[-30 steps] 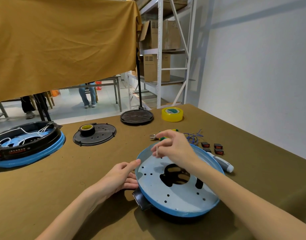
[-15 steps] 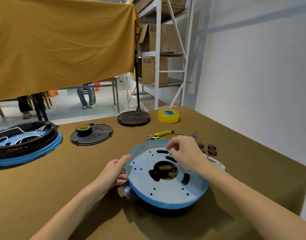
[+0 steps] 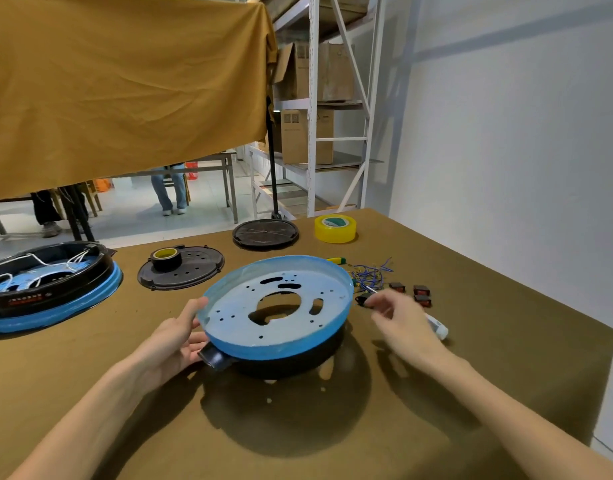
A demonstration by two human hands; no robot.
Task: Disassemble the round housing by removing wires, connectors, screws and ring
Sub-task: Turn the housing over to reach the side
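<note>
The left hand grips the round housing at its near-left rim, tilted above the table: blue-filmed perforated plate, black body. The right hand, loosely curled, has left the plate; its hold is unclear.

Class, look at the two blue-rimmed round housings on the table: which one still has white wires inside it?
The housing at the far left, untouched by either hand. White wires loop across its interior, whereas the housing that the left hand grips shows only a bare perforated plate.
</note>
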